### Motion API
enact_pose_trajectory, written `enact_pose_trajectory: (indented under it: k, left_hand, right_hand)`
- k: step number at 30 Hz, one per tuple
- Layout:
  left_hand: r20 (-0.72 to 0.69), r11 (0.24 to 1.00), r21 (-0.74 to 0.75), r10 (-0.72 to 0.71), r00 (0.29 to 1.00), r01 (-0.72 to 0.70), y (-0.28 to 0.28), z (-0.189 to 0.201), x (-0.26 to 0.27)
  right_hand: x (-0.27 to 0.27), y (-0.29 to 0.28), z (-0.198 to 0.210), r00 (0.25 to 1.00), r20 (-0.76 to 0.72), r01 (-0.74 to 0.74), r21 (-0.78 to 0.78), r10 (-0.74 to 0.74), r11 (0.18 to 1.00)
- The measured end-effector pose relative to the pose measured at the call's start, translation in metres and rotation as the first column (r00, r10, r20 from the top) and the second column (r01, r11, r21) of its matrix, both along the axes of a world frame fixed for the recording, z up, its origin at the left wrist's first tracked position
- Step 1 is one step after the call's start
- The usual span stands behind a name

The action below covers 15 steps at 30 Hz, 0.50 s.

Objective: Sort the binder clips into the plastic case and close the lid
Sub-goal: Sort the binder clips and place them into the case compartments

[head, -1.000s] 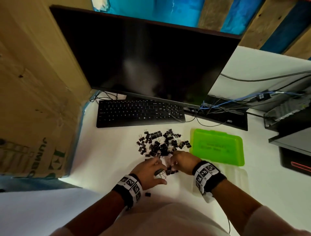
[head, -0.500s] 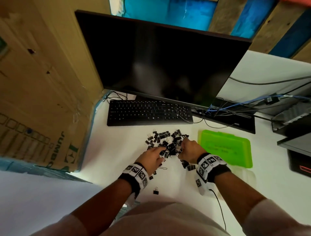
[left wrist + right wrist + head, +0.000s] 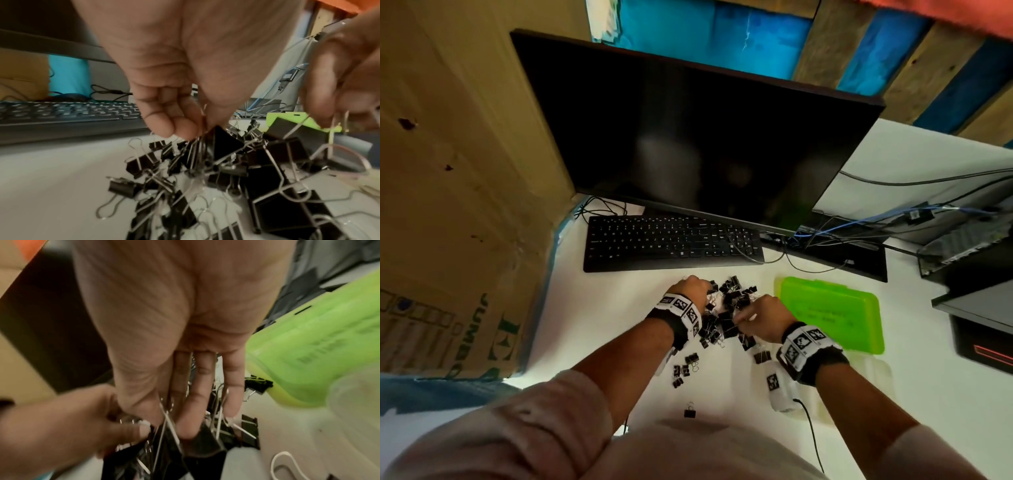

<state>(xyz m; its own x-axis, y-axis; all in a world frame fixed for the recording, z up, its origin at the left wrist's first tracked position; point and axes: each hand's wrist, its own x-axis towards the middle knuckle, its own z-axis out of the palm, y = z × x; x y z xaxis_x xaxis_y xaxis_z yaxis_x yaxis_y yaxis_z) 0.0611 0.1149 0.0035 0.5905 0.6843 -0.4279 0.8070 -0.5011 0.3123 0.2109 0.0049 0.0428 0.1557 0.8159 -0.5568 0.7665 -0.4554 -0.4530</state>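
A heap of black binder clips point(image 3: 727, 308) with wire handles lies on the white desk in front of the keyboard. My left hand point(image 3: 697, 286) is at the heap's far left edge, its fingers point(image 3: 170, 123) curled and pinching clip handles. At the heap's right side my right hand point(image 3: 748, 315) holds several clips point(image 3: 197, 446) between thumb and fingers. The green plastic case point(image 3: 832, 311) lies flat just right of the heap, with a clear translucent part point(image 3: 866, 380) in front of it. A few stray clips point(image 3: 685, 370) and a single one point(image 3: 690, 413) lie nearer me.
A black keyboard point(image 3: 671, 243) and a dark monitor point(image 3: 688, 137) stand behind the heap. A cardboard box point(image 3: 448, 205) walls off the left. Cables point(image 3: 859, 222) and dark equipment point(image 3: 976, 301) crowd the right. A white cord point(image 3: 283, 467) lies by my right wrist.
Both hands have moved away from me into the heap and taken hold of clips. Several clips now lie scattered nearer my body.
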Motion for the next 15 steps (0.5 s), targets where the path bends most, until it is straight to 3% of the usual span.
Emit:
enact_pose_trajectory:
  k: [5,9,15]
  left_hand:
    - [-0.053,0.997,0.062,-0.047,0.998,0.050,0.004,-0.003,0.017]
    - [0.125,1.000,-0.008,0.020,0.992,-0.020,0.008,0.004,0.008]
    - [0.384,0.995,-0.066,0.089,0.919,-0.069,-0.011,0.030,-0.028]
  right_hand:
    - [0.031,-0.015,0.009,0.974,-0.210,0.083,-0.022,-0.085,0.996]
    - [0.045,-0.021,0.019,0.958,-0.253,0.142,0.021,-0.132,0.990]
    - [0.037,-0.009,0.036,0.973,-0.210,0.133,0.157,-0.099,0.979]
